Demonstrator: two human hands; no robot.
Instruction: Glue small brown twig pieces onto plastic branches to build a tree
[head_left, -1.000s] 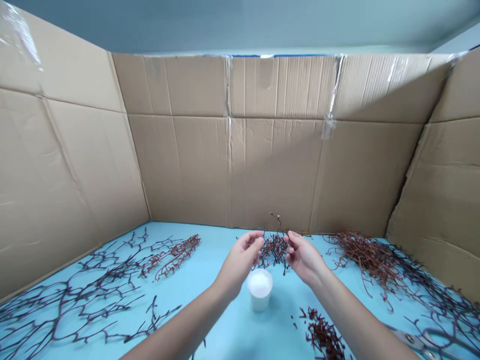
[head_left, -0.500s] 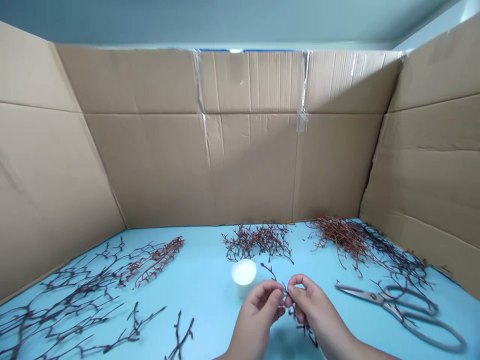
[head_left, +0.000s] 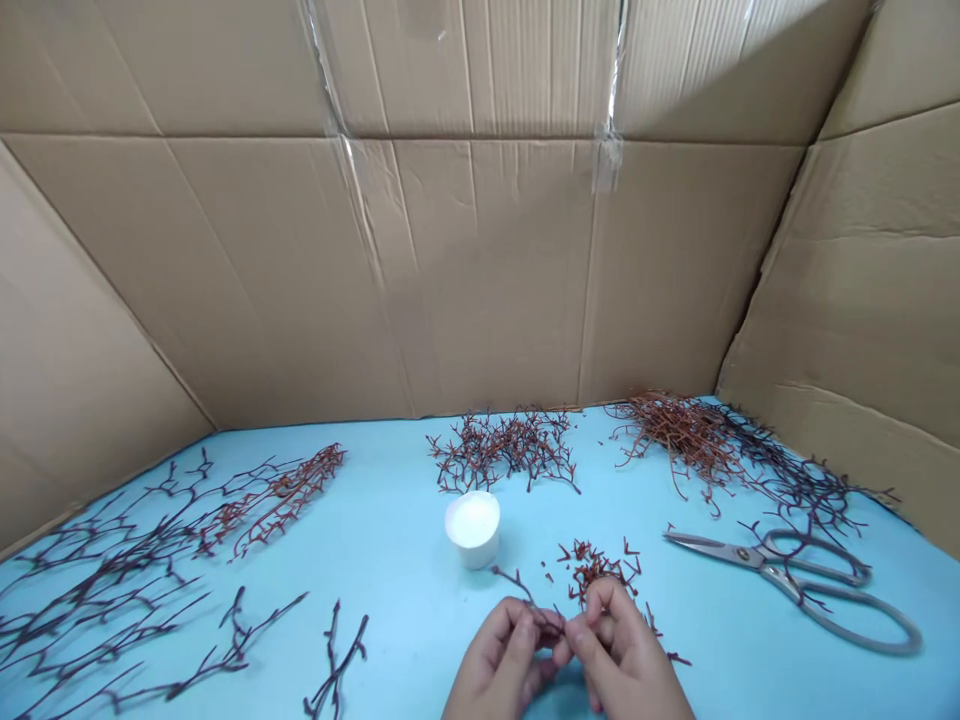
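Head view: over a light-blue desk, a person's left grip and right grip meet at lower centre, both pinching a thin dark twig whose free tip points up and left toward a white cup. Just beyond the right grip lie short reddish-brown clippings; metal scissors, blades together, rest farther right. Past the cup sits a tangle of branching twigs, and a cardboard wall stands behind it

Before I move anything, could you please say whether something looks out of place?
Slightly: reddish clippings lie scattered beyond the right hand, some apart from their heap, and dark twigs overlap the scissors, cluttering the handles.
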